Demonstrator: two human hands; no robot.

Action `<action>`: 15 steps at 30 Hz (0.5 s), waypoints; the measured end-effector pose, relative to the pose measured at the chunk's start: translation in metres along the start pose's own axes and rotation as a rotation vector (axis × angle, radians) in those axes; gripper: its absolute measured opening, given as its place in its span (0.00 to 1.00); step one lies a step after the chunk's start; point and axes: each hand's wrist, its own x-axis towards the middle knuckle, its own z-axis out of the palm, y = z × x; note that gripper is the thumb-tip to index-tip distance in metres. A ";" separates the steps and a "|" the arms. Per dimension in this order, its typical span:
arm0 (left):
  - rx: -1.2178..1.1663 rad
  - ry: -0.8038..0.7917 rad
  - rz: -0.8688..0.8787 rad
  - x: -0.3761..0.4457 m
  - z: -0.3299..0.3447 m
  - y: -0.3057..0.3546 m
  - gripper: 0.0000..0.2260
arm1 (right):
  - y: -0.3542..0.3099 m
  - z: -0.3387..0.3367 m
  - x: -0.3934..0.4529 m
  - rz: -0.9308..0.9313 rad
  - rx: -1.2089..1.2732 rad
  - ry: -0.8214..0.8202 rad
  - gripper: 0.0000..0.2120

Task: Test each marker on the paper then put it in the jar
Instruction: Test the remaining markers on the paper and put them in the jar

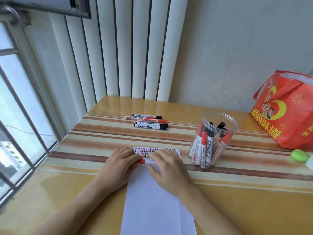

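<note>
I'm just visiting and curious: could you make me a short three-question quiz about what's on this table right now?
1. True or false: the clear jar already holds several markers.
2. What do the left hand and the right hand hold between them? A) a red marker B) a green eraser C) the red bag
3. Fill in: the loose markers lie at the far side of the table, beyond the ____.

Key: 1 true; 2 A; 3 paper.
</note>
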 end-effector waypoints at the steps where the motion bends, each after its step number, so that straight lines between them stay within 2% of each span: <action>1: -0.004 -0.005 0.027 0.000 -0.002 0.002 0.10 | -0.007 0.004 0.001 -0.030 -0.038 0.015 0.08; 6: 0.022 0.048 0.075 -0.001 -0.005 0.003 0.08 | -0.019 0.019 -0.004 -0.038 -0.156 0.037 0.11; 15: 0.092 0.055 0.053 -0.004 -0.003 0.001 0.10 | -0.022 0.015 -0.004 0.040 -0.112 -0.051 0.14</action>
